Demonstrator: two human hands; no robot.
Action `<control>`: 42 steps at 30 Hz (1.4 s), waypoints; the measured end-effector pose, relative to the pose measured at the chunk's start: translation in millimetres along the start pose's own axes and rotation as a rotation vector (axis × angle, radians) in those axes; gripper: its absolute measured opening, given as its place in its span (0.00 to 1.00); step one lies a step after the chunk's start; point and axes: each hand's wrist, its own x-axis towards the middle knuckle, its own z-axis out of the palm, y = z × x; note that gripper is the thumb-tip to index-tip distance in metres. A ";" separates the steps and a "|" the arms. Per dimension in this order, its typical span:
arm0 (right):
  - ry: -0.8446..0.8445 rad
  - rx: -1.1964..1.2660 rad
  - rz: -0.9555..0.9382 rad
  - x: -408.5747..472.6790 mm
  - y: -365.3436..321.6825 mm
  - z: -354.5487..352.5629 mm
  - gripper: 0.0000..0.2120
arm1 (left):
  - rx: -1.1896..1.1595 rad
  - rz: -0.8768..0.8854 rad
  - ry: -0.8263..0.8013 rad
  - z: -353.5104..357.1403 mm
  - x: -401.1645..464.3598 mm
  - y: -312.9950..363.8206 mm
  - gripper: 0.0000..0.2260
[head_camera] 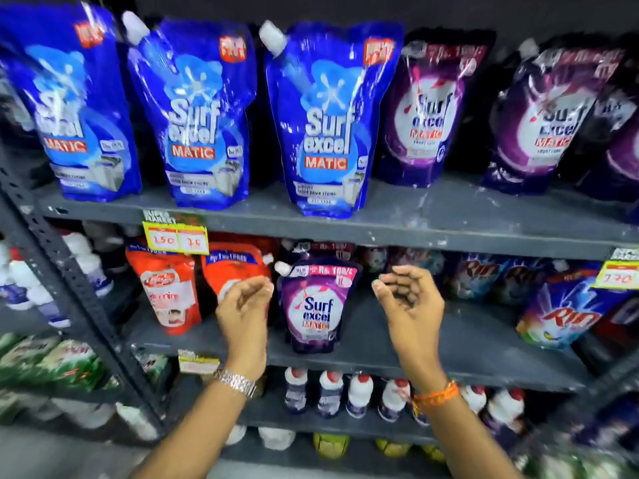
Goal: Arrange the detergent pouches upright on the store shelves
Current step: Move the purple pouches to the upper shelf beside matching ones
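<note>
A small purple Surf Excel pouch (316, 304) stands upright on the middle shelf (449, 361), with another purple pouch just behind it. My left hand (246, 307) hovers just left of it, fingers loosely curled, holding nothing. On the pouch's right, my right hand (409, 300) is a little apart from it, fingers bent and empty. The top shelf (432, 223) carries three blue Surf Excel pouches (326, 119) standing upright. To their right, purple pouches (428, 108) lean slightly.
Two red pouches (169, 288) stand left of my left hand. Rin pouches (567, 305) fill the middle shelf's right side. White bottles (359, 395) line the lower shelf. A perforated steel upright (76, 292) runs down the left. Yellow price tags (176, 236) hang on the shelf edges.
</note>
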 end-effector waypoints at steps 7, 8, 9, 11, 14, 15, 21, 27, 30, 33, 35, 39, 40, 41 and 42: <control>-0.234 -0.183 0.296 4.4 107.3 5.3 0.21 | 0.330 -0.383 -0.200 -12.9 -7.4 -106.9 0.39; -0.276 -0.187 0.317 7.7 116.0 9.2 0.23 | 0.390 -0.369 -0.248 -11.5 -6.9 -116.5 0.41; -0.324 -0.188 0.329 11.7 122.2 13.7 0.23 | 0.452 -0.340 -0.295 -10.5 -4.2 -125.2 0.42; -0.421 -0.191 0.338 18.1 132.6 22.6 0.21 | 0.561 -0.253 -0.377 -13.0 6.6 -142.0 0.41; -0.452 -0.209 0.325 23.1 147.3 33.0 0.13 | 0.691 -0.214 -0.399 -26.1 25.4 -178.0 0.46; -0.427 -0.211 0.319 22.9 151.4 34.9 0.11 | 0.700 -0.215 -0.399 -31.0 30.4 -191.3 0.47; -0.255 -0.205 0.331 17.6 156.0 36.5 0.07 | 0.609 -0.150 -0.409 -24.4 23.6 -184.0 0.43; -0.203 -0.256 0.318 -3.6 142.2 19.9 0.08 | 0.634 -0.129 -0.425 -27.2 -0.6 -170.9 0.40; -0.167 -0.241 0.297 -19.4 121.7 5.9 0.09 | 0.633 -0.137 -0.452 -32.9 -15.1 -165.4 0.41; -0.141 -0.184 0.245 -32.4 89.0 -8.0 0.08 | 0.643 -0.104 -0.475 -32.6 -31.2 -148.8 0.39; -0.124 -0.162 0.204 -39.3 62.4 -17.8 0.06 | 0.648 -0.052 -0.486 -30.3 -42.0 -131.7 0.38; -0.076 -0.169 0.084 -39.2 3.7 -35.3 0.06 | 0.590 0.113 -0.506 -11.3 -56.6 -80.9 0.33; -0.057 -0.167 0.046 -37.1 -11.1 -38.8 0.06 | 0.557 0.151 -0.519 -4.1 -59.6 -66.4 0.31; -0.036 -0.159 0.012 -33.0 -25.6 -41.9 0.06 | 0.522 0.191 -0.529 4.4 -61.6 -51.1 0.31; -0.020 -0.144 -0.013 -29.6 -39.3 -44.1 0.06 | 0.493 0.227 -0.537 11.7 -63.9 -38.8 0.31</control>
